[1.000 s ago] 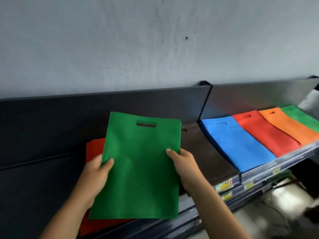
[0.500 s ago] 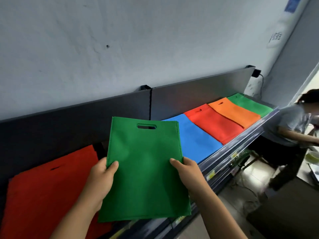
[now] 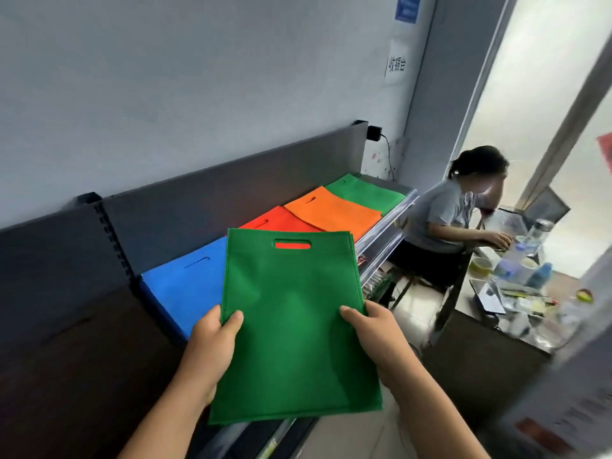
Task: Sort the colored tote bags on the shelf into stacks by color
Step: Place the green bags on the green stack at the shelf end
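A green tote bag hangs upright in front of me, above the shelf's front edge. My left hand grips its left side and my right hand grips its right side. On the shelf behind it lie stacks in a row: brown at the left, then blue, red, orange and green at the far right end. The held bag hides most of the red stack.
The dark shelf back panel runs along the grey wall. A seated person works at a cluttered desk just past the shelf's right end. Tiled floor lies between shelf and desk.
My view has swung right along the shelf, with the green bag carried that way in both hands. The red stack at the far left has left the view; the desk and the seated person have come fully into it.
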### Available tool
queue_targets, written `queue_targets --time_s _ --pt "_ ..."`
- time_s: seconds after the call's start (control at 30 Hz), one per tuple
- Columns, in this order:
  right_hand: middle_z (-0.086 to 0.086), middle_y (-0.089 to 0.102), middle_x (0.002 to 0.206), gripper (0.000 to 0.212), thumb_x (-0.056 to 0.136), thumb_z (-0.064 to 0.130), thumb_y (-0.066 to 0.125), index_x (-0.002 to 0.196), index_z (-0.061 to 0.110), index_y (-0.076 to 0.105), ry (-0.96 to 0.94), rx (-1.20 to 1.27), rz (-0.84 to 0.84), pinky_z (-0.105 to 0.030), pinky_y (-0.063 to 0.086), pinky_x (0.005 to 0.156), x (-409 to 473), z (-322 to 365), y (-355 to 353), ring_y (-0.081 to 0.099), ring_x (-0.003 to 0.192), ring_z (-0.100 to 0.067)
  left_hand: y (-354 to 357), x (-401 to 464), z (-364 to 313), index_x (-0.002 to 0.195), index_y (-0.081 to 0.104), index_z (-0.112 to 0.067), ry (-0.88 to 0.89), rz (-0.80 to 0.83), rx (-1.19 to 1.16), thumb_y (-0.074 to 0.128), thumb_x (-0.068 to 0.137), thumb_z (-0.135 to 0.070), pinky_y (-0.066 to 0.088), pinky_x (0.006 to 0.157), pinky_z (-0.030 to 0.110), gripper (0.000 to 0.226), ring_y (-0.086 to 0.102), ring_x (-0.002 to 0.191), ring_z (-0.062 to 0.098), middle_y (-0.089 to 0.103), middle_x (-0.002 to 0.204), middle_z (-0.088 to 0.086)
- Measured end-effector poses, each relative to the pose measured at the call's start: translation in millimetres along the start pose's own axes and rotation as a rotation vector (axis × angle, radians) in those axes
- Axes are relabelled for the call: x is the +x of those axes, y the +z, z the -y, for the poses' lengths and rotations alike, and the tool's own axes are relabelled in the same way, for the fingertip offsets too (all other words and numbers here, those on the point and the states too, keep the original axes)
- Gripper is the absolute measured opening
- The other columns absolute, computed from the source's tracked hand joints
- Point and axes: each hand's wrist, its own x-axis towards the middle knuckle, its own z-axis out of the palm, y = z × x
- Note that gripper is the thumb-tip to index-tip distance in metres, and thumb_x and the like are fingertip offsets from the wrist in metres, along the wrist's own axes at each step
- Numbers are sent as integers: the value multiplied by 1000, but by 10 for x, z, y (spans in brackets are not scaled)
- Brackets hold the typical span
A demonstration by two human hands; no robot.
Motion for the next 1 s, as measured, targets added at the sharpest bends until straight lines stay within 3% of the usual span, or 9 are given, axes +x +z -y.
queue_targets --time_s 0.07,0.17,0.33,0.47,0.57,0.63,0.73,0.87,1.0 --pt "-10 83 89 16 101 24 68 109 11 73 -9 -6 -50 -51 67 77 86 28 -306 81 81 -31 333 92 -51 98 66 -31 17 31 -7 56 107 -18 47 80 27 19 64 100 2 71 103 -18" --pt "-7 82 87 15 103 23 67 105 10 74 -14 -2 -123 -42 67 71 221 91 -751 81 78 -26 794 251 -147 101 70 -28 18 58 -16 56 106 -19 51 81 31 17 68 101 9 75 104 -12" --pt "-9 83 90 14 102 22 67 104 11 73 -16 10 -184 -53 66 82 531 182 -1261 81 83 -30 1392 576 -294 106 70 -25 38 120 22 57 106 -23 55 95 47 14 69 101 18 76 104 -7" --pt "-8 83 90 13 102 20 67 105 9 74 -12 33 -239 -47 67 77 866 227 -1519 81 81 -28 1796 892 -384 107 69 -23 54 190 -11 54 106 -16 51 97 42 17 67 104 11 76 108 -7" --pt "-8 83 89 13 102 19 68 106 9 74 -3 36 -278 -42 67 72 1226 265 -1656 81 79 -27 2069 1259 -408 110 70 -21 40 256 -30 52 107 -14 53 101 50 19 70 107 18 78 109 -5" --pt "-8 82 87 12 102 18 68 106 8 74 -3 41 -291 -41 67 69 1508 322 -1715 80 76 -27 2220 1528 -419 111 71 -20 33 270 -52 54 105 -16 53 101 56 19 72 108 23 78 111 -1" --pt "-9 82 88 14 101 18 68 106 7 74 -8 44 -300 -52 67 79 2057 449 -1726 80 80 -31 2426 2041 -437 107 73 -24 35 264 -81 56 92 -30 53 99 62 24 73 106 28 79 110 2" --pt "-11 82 88 11 101 18 68 102 10 75 -19 35 -294 -57 66 79 2659 662 -1687 80 82 -34 2647 2642 -438 104 73 -24 10 264 -70 55 101 -21 55 95 61 18 74 102 27 79 106 1" --pt "-10 82 88 9 100 15 68 98 10 76 -45 4 -306 -49 67 76 3197 802 -1698 80 79 -29 2834 3151 -427 108 72 -24 -12 286 -45 55 99 -26 56 95 59 19 73 104 28 79 108 0"
